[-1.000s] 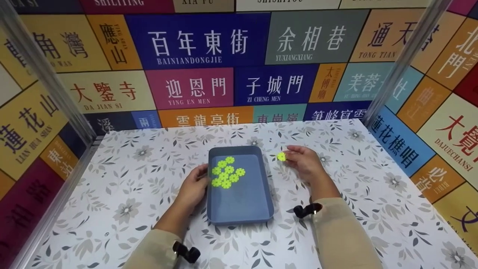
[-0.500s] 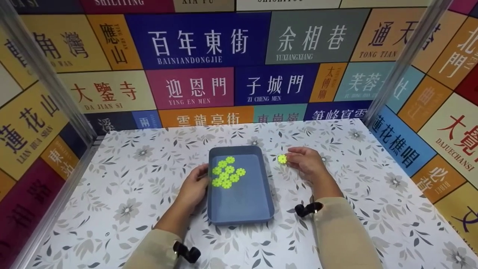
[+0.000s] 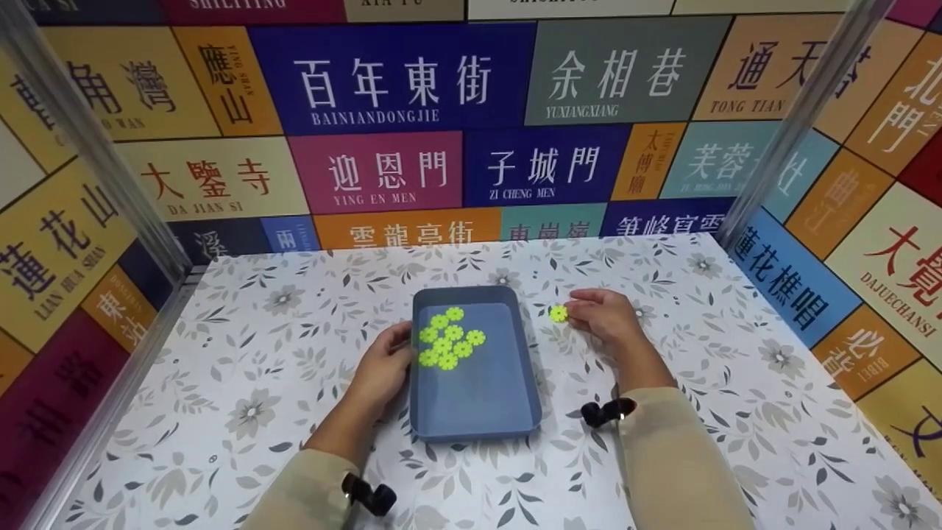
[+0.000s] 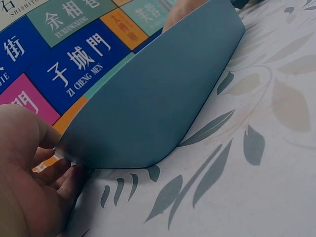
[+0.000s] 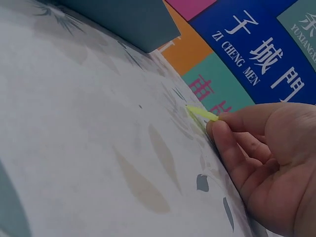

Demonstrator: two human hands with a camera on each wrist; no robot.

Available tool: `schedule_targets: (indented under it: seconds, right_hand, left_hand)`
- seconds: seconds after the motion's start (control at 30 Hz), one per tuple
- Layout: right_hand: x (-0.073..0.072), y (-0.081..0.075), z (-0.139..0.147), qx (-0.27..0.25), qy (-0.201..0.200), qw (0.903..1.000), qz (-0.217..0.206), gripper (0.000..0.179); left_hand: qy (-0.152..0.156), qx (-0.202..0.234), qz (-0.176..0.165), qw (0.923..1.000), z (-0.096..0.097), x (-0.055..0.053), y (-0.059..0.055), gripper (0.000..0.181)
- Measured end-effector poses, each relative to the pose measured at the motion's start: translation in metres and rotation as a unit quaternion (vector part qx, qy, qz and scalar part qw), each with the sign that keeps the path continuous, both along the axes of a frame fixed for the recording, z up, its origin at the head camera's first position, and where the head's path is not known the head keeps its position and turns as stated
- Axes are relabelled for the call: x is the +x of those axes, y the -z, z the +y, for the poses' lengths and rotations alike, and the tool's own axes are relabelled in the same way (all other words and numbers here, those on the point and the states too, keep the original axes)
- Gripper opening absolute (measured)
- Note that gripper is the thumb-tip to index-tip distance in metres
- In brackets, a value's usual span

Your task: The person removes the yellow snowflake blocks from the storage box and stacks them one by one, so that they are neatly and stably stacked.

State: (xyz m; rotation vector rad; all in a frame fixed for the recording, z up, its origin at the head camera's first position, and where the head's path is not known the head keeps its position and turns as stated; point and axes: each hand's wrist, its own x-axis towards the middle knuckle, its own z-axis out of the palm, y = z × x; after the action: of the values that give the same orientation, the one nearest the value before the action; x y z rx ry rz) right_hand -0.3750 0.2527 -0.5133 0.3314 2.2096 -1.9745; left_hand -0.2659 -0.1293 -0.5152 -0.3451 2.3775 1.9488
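A blue-grey rectangular tray (image 3: 475,401) stands on the table, holding several lime-yellow flower-shaped discs (image 3: 447,344) in its upper left part. My left hand (image 3: 381,368) holds the tray's left side; in the left wrist view the thumb and curled fingers meet the outer wall near a corner. To the right of the tray, my right hand (image 3: 607,320) pinches one more flower-shaped disc (image 3: 558,313) between thumb and index finger. The right wrist view shows this disc (image 5: 201,114) edge-on, close to the tabletop; whether it touches the cloth I cannot tell.
White cloth with a grey leaf and flower print covers the table (image 3: 250,419). Behind it rises a wall (image 3: 390,81) of coloured panels with Chinese lettering. Metal posts (image 3: 110,154) stand at the back corners. A black wrist device (image 3: 368,495) sits on each sleeve.
My right hand has shifted slightly right and toward me with the disc, which now shows its face more fully. The tray, its discs and my left hand look unchanged.
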Motion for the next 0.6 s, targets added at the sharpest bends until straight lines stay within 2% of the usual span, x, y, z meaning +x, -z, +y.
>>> schedule_targets:
  seconds: [0.13, 0.33, 0.47, 0.6]
  right_hand:
    - [0.0, -0.003, 0.001, -0.01, 0.01, 0.9999, -0.006, 0.05]
    - [0.001, -0.009, 0.001, -0.057, 0.031, 0.9977, -0.015, 0.053]
    - [0.002, -0.014, -0.004, -0.06, 0.018, 0.998, 0.002, 0.054]
    - [0.005, -0.022, -0.01, -0.058, -0.024, 0.9977, 0.027, 0.056]
  left_hand:
    - [0.0, 0.005, -0.001, 1.0, 0.0, -0.001, 0.0, 0.057]
    - [0.003, -0.008, -0.004, 1.0, -0.001, 0.001, -0.002, 0.055]
    - [0.004, -0.01, -0.009, 0.9999, -0.002, 0.001, -0.003, 0.054]
    - [0.004, -0.011, -0.008, 0.9999, -0.002, 0.001, -0.003, 0.054]
